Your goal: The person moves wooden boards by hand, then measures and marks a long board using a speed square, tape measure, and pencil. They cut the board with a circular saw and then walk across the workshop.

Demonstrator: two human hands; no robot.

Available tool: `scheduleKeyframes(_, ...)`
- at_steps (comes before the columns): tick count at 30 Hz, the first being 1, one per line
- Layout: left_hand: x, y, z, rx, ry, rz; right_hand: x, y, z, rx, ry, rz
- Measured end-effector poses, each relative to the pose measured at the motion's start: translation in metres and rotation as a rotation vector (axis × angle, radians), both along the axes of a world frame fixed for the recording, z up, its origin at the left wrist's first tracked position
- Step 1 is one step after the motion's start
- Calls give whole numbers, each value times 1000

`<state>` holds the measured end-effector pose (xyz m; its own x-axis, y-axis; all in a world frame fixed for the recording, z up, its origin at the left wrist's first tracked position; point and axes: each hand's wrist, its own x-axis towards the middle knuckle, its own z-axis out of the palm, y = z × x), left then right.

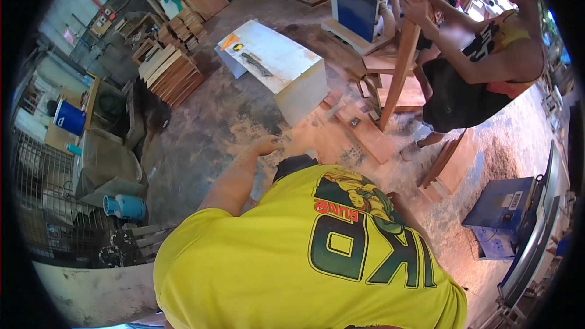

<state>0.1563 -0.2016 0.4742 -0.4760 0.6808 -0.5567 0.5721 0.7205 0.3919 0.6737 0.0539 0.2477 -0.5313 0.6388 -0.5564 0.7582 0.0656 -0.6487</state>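
My left hand (266, 144) hangs in front of me over the dusty floor, at the end of my bare forearm. Its fingers look loosely apart, and I see nothing in them. My right hand does not show; the front of my yellow shirt (262, 244) fills the lower view. Ahead of my left hand stands a low white table (286, 52). On its top lie an orange triangular piece (229, 41), a yellow tape measure (238, 47) and a long dark tool (257, 64), too small to name surely.
At right, another person (487, 55) grips an upright wooden plank (405, 55). Boards (365, 131) lie on the floor beside them. Stacked wood (173, 76) stands at left, near a blue gas cylinder (125, 207). A blue machine (503, 213) is at lower right, a table saw (359, 12) behind.
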Motion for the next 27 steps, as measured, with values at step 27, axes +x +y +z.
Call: scheduleKeyframes(27,-190,248,-25,896,-284,406,-223,126,69,-88,172,-162)
